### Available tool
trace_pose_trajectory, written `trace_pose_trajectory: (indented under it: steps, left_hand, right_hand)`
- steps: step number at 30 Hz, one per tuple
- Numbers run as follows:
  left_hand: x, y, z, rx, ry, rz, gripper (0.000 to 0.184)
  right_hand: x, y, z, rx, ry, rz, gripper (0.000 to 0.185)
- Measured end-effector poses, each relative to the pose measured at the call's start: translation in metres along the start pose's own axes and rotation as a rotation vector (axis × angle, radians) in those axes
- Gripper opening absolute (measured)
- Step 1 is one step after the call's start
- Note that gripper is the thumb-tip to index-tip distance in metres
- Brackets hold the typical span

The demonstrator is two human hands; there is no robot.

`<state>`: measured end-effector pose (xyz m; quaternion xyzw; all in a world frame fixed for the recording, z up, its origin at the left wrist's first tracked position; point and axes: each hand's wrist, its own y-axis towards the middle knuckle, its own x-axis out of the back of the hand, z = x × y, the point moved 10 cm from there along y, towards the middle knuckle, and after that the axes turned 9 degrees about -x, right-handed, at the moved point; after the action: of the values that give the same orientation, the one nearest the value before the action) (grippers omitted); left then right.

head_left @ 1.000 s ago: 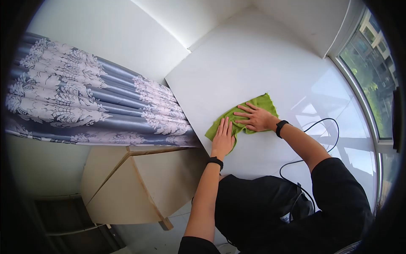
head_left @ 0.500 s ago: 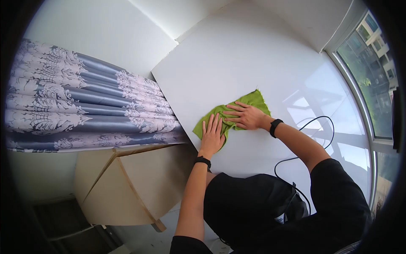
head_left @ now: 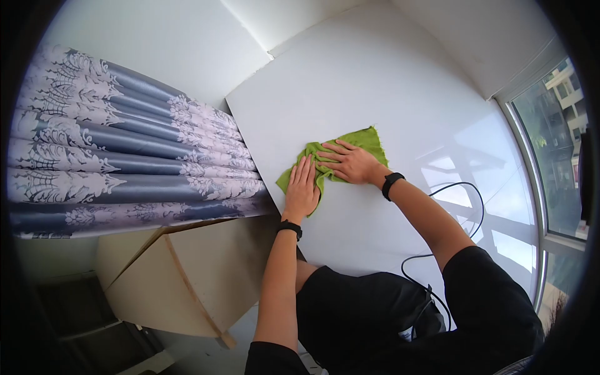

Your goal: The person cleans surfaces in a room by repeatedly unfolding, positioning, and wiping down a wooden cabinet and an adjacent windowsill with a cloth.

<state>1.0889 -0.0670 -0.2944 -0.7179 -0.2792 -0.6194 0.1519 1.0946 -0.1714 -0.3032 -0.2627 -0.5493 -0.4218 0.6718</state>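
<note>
A green cloth (head_left: pixel 369 142) with frayed edges lies spread and rumpled on a glossy white surface (head_left: pixel 350 75). My left hand (head_left: pixel 302 190) presses flat on its left part, fingers stretched out and pointing away from me. Flat on the middle of the cloth rests my right hand (head_left: pixel 351 164), its fingers extended toward the left. The two hands are close together, and the cloth bunches up between them. Each wrist wears a black band. The cloth under both palms is hidden.
A black cable (head_left: pixel 481 209) loops over the surface at the right. Beyond the left edge hang patterned blue-grey curtains (head_left: pixel 144 153), with a beige wooden box-like piece (head_left: pixel 212 269) below. A window (head_left: pixel 556 156) borders the right side; white walls meet at the back.
Both hands and the cloth have shifted slightly left in view, while the camera has also moved a little. Both hands remain flat on the cloth.
</note>
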Motion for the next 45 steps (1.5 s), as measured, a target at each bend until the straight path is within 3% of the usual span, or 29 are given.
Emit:
trace_pose_trajectory:
  steps: [36, 45]
  left_hand:
    - [0.021, 0.025, 0.182, 0.341, 0.075, -0.206, 0.057]
    - [0.026, 0.018, 0.184, 0.474, 0.11, -0.081, 0.053]
  right_hand:
    - [-0.024, 0.201, -0.036, 0.059, -0.123, 0.02, 0.05]
    - [-0.027, 0.209, -0.026, 0.116, 0.055, 0.1, 0.051]
